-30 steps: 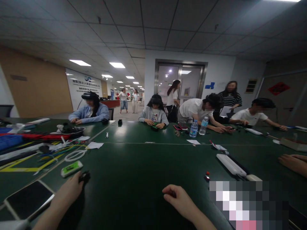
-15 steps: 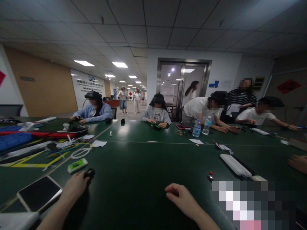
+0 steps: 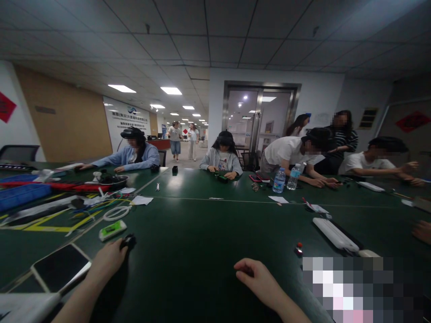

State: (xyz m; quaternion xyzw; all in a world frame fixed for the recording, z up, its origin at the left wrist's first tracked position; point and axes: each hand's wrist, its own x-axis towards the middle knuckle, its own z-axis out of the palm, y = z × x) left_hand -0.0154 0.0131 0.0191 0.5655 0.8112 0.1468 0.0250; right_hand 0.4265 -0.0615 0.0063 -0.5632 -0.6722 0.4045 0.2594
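Observation:
My left hand [image 3: 109, 258] rests low over the table at the left, its fingers closed on a small dark object [image 3: 128, 241] whose kind I cannot make out. Just beyond it lies a green-and-white item [image 3: 112, 230], and a tablet-like device with a pale frame [image 3: 62, 268] is beside my left wrist. My right hand [image 3: 257, 278] is at the table's near middle, fingers loosely curled, with a gap between thumb and forefinger and nothing visible in it. Right of that hand sits a small red-topped object [image 3: 298, 249].
The green table [image 3: 188, 242] spans the view. Cables [image 3: 116, 213] and a blue tray [image 3: 23, 196] are at left; water bottles [image 3: 279, 180] and a white elongated device [image 3: 335, 233] at right. Several people sit or stand across the table. A blurred patch hides the lower right.
The view has turned slightly left. My hands keep nearly the same pose. The co-worker in blue has stretched an arm outward; a person near the glass door has moved right.

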